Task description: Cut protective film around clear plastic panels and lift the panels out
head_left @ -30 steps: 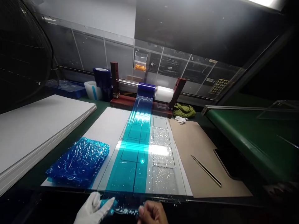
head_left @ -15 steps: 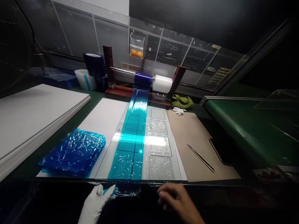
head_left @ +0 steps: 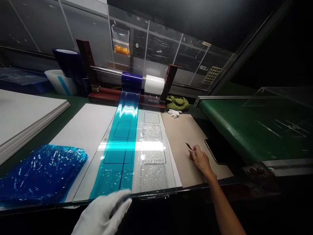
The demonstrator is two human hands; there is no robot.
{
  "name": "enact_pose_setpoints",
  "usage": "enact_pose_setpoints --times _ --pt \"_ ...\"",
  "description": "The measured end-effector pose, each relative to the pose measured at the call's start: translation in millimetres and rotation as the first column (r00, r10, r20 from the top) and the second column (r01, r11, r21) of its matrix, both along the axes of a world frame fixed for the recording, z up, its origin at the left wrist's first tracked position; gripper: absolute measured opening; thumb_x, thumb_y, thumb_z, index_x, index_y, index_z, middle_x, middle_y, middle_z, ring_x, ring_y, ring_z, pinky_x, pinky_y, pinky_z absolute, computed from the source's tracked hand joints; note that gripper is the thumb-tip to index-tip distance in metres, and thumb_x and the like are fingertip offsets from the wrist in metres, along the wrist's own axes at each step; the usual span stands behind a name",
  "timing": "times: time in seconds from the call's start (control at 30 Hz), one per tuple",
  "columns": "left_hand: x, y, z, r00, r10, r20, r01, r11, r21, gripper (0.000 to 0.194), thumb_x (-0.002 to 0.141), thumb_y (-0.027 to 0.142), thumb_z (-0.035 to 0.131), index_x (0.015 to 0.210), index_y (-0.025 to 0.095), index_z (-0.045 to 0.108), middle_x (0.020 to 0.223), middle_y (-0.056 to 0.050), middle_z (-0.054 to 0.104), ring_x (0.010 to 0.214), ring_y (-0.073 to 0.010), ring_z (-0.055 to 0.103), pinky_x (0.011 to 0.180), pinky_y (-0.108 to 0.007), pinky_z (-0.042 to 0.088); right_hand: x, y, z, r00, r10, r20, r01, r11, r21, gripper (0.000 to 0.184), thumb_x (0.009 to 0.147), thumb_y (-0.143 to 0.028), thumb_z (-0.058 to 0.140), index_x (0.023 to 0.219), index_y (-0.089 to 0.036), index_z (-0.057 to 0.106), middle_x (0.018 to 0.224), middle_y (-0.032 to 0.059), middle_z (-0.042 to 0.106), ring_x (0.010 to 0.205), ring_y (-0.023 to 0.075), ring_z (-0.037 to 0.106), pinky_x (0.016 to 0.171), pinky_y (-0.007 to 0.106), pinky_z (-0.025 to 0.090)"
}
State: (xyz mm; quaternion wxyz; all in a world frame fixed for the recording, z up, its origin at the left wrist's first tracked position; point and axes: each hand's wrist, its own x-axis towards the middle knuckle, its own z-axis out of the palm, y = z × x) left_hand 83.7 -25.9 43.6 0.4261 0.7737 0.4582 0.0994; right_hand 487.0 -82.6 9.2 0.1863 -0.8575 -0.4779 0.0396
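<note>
My bare right hand [head_left: 201, 160] pinches a slim pointed metal tool [head_left: 190, 147], tip toward the far left, over the brown board [head_left: 176, 130]. I cannot tell whether it is a knife or tweezers. My white-gloved left hand [head_left: 105, 212] is at the front edge, its fingers stretched with a gap between thumb and forefinger. Just beyond them lies the blue film strip [head_left: 114, 173], drawn from a dark blue roll [head_left: 132, 81] across a glass sheet with outlined rounded rectangles. Clear film squares [head_left: 153, 152] lie in a row right of the strip.
A crumpled heap of blue film [head_left: 44, 173] lies at left, before a stack of white sheets [head_left: 29, 114]. A phone [head_left: 215, 151] rests right of the brown board. The roll stand [head_left: 107, 94], a white roll [head_left: 154, 85] and a green pouch [head_left: 178, 103] stand behind.
My right hand has moved from the front edge to the brown board and picked up the tool. My left hand has risen, and the view has swung right.
</note>
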Motion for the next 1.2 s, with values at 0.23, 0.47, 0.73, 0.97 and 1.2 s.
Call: enact_pose_setpoints --times 0.23,0.47,0.73,0.97,1.2 --pt "62.4 41.3 0.7 0.812 -0.092 -0.576 0.395 0.814 0.426 0.051 0.088 0.018 0.035 0.133 0.038 0.046 0.094 -0.008 0.062 0.074 -0.0247 0.059 0.063 -0.036 0.044 -73.2 13.6 27.0 0.946 0.323 -0.022 -0.324 0.946 -0.027 0.026 0.098 -0.036 0.039 0.102 -0.027 0.063 0.095 0.0020 0.063 0.069 0.0130 0.059 0.057 0.023 0.038" --pt "73.1 44.4 -15.4 0.787 -0.086 -0.611 0.415 0.807 0.420 0.048 0.082 0.018 0.043 0.124 0.039 0.054 0.092 -0.011 0.062 0.078 -0.0307 0.058 0.056 -0.035 0.037 -132.2 62.3 25.1 0.757 0.632 0.164 -0.615 0.775 -0.147 0.016 0.095 -0.021 0.049 0.096 -0.023 0.065 0.089 0.0011 0.066 0.077 0.0128 0.055 0.055 0.024 0.026" --pt "70.8 38.6 -21.0 0.800 -0.031 -0.599 0.380 0.799 0.466 0.045 0.081 0.013 0.042 0.117 0.035 0.059 0.088 -0.010 0.061 0.075 -0.0268 0.055 0.055 -0.033 0.034 -148.5 89.0 25.4 0.644 0.747 0.161 -0.711 0.663 -0.235 0.020 0.093 -0.012 0.048 0.080 -0.020 0.062 0.085 0.0010 0.065 0.071 0.0128 0.050 0.052 0.027 0.016" --pt "63.6 34.5 -20.3 0.854 -0.042 -0.519 0.342 0.797 0.498 0.037 0.090 0.026 0.036 0.117 0.034 0.060 0.088 -0.010 0.061 0.074 -0.0239 0.053 0.058 -0.033 0.034 -127.2 76.4 28.4 0.670 0.727 0.149 -0.678 0.682 -0.274 0.019 0.092 -0.015 0.050 0.078 -0.021 0.061 0.083 0.0002 0.065 0.072 0.0123 0.053 0.052 0.027 0.016" --pt "56.9 49.0 -8.5 0.938 0.023 -0.346 0.184 0.814 0.551 0.033 0.091 0.033 0.037 0.104 0.026 0.066 0.085 -0.008 0.060 0.072 -0.0217 0.047 0.063 -0.034 0.033 -78.6 36.0 40.3 0.756 0.625 0.195 -0.548 0.767 -0.334 0.025 0.092 -0.013 0.046 0.072 -0.020 0.060 0.076 0.0003 0.064 0.064 0.0121 0.053 0.050 0.027 0.017"
